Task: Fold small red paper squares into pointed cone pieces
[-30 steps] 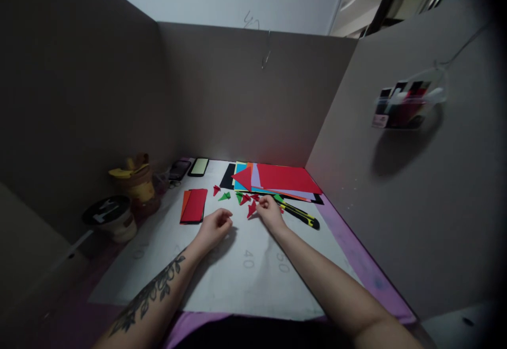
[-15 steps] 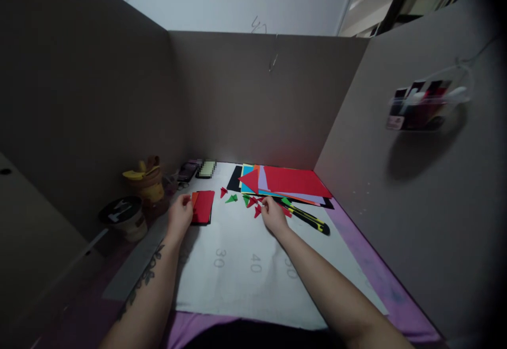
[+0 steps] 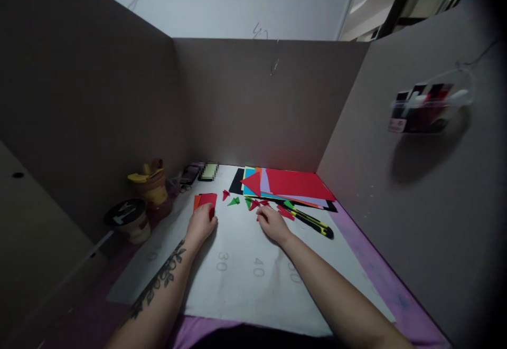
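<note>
My left hand [image 3: 202,223] lies over the front of a small stack of red and orange paper [image 3: 206,198], its fingers curled in at the stack's right edge with red showing between them. My right hand [image 3: 273,223] is closed, palm down, at the front of a scatter of small folded paper pieces. A bit of red pokes out at its fingertips, mostly hidden by them. Close by are green folded pieces [image 3: 234,201] and a red folded piece [image 3: 225,195]. Just right of that hand rests a yellow and black utility knife [image 3: 312,223].
Large coloured sheets [image 3: 299,184] lie at the back right, a red triangle [image 3: 252,184] on their left end. Phones [image 3: 190,173], a yellow pot [image 3: 153,193] and a dark-lidded tub [image 3: 129,219] stand left. Grey panels [image 3: 269,111] enclose three sides.
My left hand has moved right, from the stack's left side onto its front. My right hand has shifted slightly, now covering a red folded piece. The view has tilted a little.
</note>
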The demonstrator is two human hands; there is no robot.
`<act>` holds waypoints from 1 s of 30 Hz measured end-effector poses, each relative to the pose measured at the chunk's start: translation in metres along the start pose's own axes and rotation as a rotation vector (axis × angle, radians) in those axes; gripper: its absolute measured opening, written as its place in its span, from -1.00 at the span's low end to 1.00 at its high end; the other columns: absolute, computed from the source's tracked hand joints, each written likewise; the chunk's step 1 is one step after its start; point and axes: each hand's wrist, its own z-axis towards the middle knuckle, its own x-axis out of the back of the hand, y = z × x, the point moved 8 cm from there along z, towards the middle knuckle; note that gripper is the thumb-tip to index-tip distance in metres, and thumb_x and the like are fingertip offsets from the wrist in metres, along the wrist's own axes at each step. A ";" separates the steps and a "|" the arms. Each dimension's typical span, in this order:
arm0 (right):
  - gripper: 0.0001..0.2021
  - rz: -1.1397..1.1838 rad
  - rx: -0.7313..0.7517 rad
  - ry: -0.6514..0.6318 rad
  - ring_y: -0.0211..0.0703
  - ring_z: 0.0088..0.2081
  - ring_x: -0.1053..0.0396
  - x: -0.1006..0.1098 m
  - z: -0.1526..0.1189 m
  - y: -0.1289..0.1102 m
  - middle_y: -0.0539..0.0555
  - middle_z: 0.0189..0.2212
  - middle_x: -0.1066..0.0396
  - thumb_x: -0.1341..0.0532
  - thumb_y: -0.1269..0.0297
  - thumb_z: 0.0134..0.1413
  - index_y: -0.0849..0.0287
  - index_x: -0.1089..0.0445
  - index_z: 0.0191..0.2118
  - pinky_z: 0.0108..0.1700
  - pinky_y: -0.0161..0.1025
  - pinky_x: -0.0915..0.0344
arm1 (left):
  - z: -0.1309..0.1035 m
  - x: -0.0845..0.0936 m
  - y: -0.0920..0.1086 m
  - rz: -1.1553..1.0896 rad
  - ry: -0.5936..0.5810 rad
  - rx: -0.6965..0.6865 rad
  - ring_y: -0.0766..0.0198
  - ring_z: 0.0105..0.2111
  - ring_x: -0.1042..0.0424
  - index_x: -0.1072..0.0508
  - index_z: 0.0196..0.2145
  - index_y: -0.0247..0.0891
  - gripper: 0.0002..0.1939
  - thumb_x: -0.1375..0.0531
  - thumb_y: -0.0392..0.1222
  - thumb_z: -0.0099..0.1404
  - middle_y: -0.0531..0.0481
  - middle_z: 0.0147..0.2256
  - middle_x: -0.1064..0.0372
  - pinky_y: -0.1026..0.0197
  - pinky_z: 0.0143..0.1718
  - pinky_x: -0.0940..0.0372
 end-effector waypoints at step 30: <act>-0.84 0.061 0.037 0.004 -0.10 -0.28 -0.35 -0.004 0.000 0.007 0.07 -0.37 -0.42 -0.08 0.47 0.04 0.14 -0.39 -0.34 -0.21 -0.21 -0.24 | -0.005 0.038 -0.040 -0.394 0.265 0.277 -0.07 -0.11 -0.45 -0.52 -0.26 -0.28 -0.77 -0.20 -0.30 0.08 -0.21 -0.26 -0.53 0.02 -0.01 -0.22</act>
